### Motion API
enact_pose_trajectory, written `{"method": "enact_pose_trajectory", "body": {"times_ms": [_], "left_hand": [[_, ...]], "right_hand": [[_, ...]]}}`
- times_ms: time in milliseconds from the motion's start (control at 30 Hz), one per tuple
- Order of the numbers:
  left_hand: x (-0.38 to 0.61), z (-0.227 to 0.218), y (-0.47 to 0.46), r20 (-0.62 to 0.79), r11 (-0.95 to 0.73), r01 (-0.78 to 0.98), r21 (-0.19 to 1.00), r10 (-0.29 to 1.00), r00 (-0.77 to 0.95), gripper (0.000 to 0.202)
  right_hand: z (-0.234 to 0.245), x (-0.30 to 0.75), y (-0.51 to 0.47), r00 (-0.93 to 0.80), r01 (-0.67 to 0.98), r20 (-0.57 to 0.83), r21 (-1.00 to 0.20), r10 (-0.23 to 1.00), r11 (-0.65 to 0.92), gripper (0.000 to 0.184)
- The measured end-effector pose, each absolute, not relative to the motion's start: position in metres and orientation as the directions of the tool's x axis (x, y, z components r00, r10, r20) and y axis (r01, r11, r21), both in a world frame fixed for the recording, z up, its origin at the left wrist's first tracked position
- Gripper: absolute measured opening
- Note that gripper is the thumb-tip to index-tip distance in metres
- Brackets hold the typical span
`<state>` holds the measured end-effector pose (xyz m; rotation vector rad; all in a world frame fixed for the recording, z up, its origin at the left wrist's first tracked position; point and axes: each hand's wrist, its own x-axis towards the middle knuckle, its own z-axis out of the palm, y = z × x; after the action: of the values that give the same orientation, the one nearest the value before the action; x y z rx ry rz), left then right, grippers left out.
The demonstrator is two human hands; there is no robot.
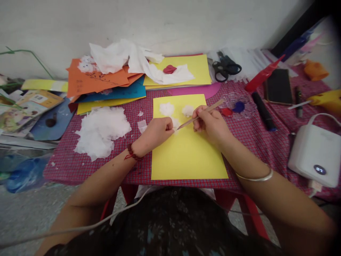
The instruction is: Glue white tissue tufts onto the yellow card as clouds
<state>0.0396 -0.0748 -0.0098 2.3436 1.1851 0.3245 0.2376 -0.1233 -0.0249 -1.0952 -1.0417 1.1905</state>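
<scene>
A yellow sheet of paper (186,149) lies on the checked red tablecloth in front of me. Two white tissue tufts (167,108) sit near its top edge. My left hand (157,131) rests closed on the sheet's left side, pinching a small white tissue piece (176,123). My right hand (210,122) is closed round a thin wooden stick (202,113). The stick's tip points down-left and touches the tissue piece by my left fingers.
A heap of white tissue bits (99,131) lies left of the sheet. Coloured paper sheets (106,83) and crumpled tissue pile at the back. Black scissors (225,65), a clear paint palette (236,105), a red bottle (262,74) and a white box (315,149) stand at right.
</scene>
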Motion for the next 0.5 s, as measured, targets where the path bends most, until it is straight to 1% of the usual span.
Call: {"method": "enact_pose_trajectory", "body": {"times_ms": [233,400,467,500], "left_hand": [[0.044,-0.007,-0.076,-0.006,-0.463,0.687,0.560,0.827,0.562,0.012],[0.035,-0.009,-0.069,0.070,-0.427,0.601,0.676,0.848,0.525,0.007],[0.030,-0.010,-0.066,0.092,-0.428,0.591,0.684,0.854,0.512,0.006],[0.027,-0.010,-0.064,0.095,-0.437,0.601,0.669,0.853,0.514,0.007]], "right_hand": [[-0.026,0.233,-0.125,0.076,-0.053,0.084,-0.995,0.994,0.088,0.028],[-0.028,0.231,-0.126,0.055,0.030,0.114,-0.993,0.992,0.113,0.029],[-0.029,0.231,-0.128,0.035,0.083,0.144,-0.987,0.989,0.141,0.028],[-0.029,0.232,-0.129,0.019,0.114,0.162,-0.981,0.987,0.159,0.028]]}}
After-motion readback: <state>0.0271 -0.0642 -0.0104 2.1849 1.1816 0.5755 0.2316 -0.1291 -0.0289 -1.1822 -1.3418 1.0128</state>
